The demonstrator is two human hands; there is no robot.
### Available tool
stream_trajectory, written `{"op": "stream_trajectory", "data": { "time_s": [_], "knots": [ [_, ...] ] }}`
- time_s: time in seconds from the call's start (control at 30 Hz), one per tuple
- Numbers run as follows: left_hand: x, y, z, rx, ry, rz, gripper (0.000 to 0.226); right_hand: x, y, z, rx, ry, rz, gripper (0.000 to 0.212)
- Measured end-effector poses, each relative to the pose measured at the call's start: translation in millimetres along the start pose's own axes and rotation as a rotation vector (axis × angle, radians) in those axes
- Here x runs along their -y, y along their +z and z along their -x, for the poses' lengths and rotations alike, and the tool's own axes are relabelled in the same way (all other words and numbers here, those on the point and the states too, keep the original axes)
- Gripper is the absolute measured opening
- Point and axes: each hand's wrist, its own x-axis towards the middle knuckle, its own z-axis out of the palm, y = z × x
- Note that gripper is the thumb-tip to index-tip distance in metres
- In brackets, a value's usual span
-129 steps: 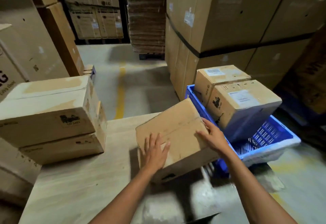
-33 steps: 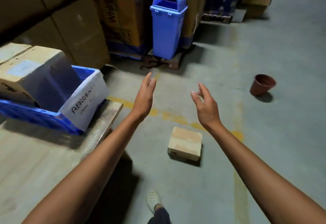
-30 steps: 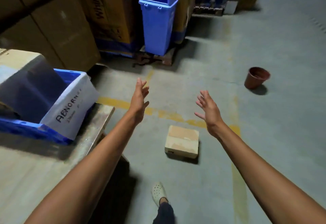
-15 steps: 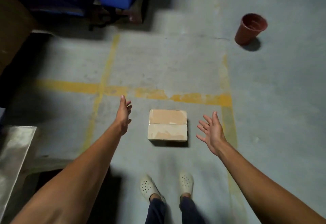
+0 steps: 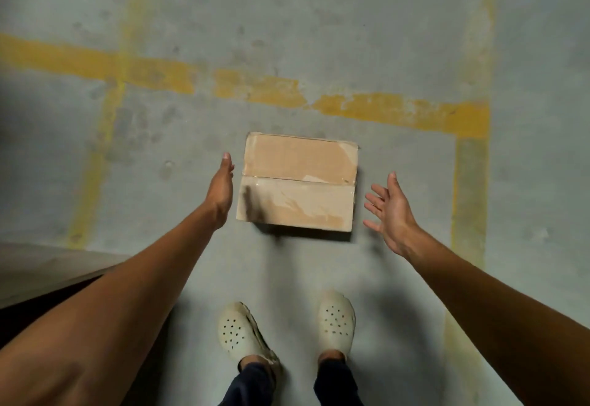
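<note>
Cardboard box (image 5: pixel 298 182) lies flat on the concrete floor (image 5: pixel 319 22), at 12 o'clock from the shoes (image 5: pixel 335 319), just inside a worn yellow line (image 5: pixel 383 108).

Left hand (image 5: pixel 220 187): at the box's 9 o'clock, fingers straight, just beside the side wall; contact unclear. Right hand (image 5: pixel 388 211): at 3 o'clock, fingers spread, apart from the box, holding nothing.

Judgement: small, stiff, taped along the seam, top scuffed; probably light. Best hold is palms on the opposite short sides, fingertips hooked under the bottom edges. Taped patches may be slick.

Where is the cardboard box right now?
In the head view the cardboard box lies on the floor mid-frame, between the left hand and right hand, with the yellow line beyond it.
</note>
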Motion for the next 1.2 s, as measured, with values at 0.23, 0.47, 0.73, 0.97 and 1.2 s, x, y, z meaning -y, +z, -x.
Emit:
{"op": "stream_trajectory", "data": {
  "time_s": [0.23, 0.47, 0.73, 0.97, 1.2],
  "knots": [
    [44.2, 26.0, -66.2, 0.07, -0.204, -0.072, 0.067, -31.9, 34.4, -70.7, -0.01, 0.154, 0.067, 0.074],
    [1.8, 2.6, -5.3, -0.009, -0.095, 0.019, 0.053, 17.2, 28.4, -7.8, -0.064, 0.019, 0.089, 0.049],
    [-91.0, -45.5, 146.5, -0.115, 0.017, 0.257, 0.038, 89.9, 23.9, 118.8, 0.024, -0.246, 0.254, 0.077],
    [-154.3, -106.6, 305.2, -0.221, 0.124, 0.35, 0.039, 157.9, 52.4, 296.9, 0.05, -0.404, 0.426, 0.076],
    [-157.8, -192.7, 448.8, -0.319, 0.172, 0.344, 0.048, 165.2, 88.9, 437.2, 0.034, -0.572, 0.619, 0.054]
  ]
}}
